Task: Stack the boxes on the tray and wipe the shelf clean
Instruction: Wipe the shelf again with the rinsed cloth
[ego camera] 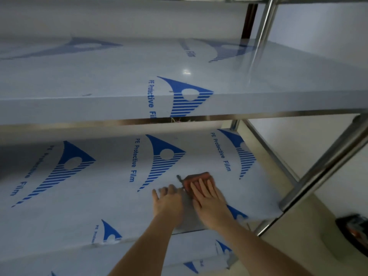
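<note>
shelf (79, 196) film bare leftward; right hand (207, 198) flattens cloth (197, 179).

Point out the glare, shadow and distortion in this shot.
Head view: a bright glare spot on the film-covered upper steel shelf; the lower film-covered shelf lies in shadow, darkest at left; wide-angle bending tilts the shiny steel posts; the dark object at the right edge is blurred.

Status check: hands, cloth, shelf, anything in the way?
Right hand flat on the orange cloth, pressing it to the lower shelf. Left hand open on the shelf beside it. No boxes or tray in view. Nothing in the way.
</note>
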